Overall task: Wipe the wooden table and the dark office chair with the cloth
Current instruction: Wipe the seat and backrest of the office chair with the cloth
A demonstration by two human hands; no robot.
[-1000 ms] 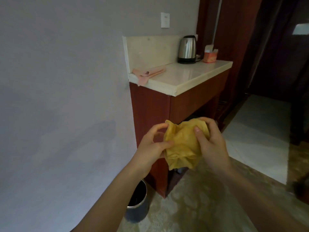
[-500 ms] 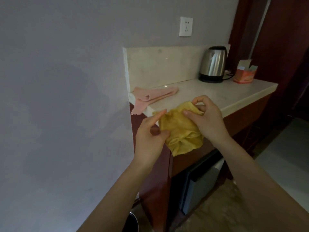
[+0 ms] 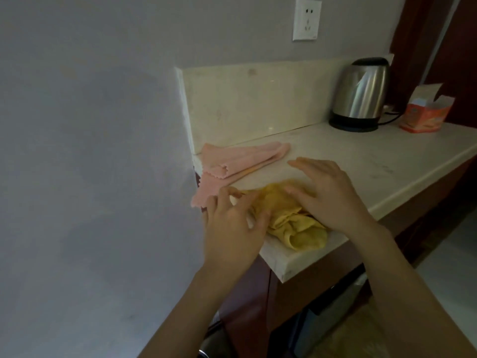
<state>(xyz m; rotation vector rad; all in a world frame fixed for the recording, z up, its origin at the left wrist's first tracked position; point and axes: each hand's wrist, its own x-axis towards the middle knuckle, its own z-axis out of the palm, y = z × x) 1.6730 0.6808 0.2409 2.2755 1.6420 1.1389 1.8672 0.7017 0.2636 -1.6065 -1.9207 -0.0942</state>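
Note:
A crumpled yellow cloth (image 3: 296,228) lies on the near corner of a pale marble counter top (image 3: 374,161), which sits on a red-brown wooden cabinet (image 3: 247,301). My right hand (image 3: 333,197) rests flat on the cloth's right side with its fingers stretched out. My left hand (image 3: 232,228) touches the cloth's left edge with spread, slightly bent fingers. Part of the cloth is hidden under both hands.
A folded pink cloth (image 3: 240,161) lies at the counter's left edge, one corner hanging over. At the back right stand a steel kettle (image 3: 361,94) and an orange box (image 3: 423,112). A wall socket (image 3: 307,19) is above. A dark bin (image 3: 214,339) stands below by the wall.
The yellow cloth, held in the air between both hands before, now lies on the counter corner. Both hands have opened onto it, and the view has moved closer to the counter.

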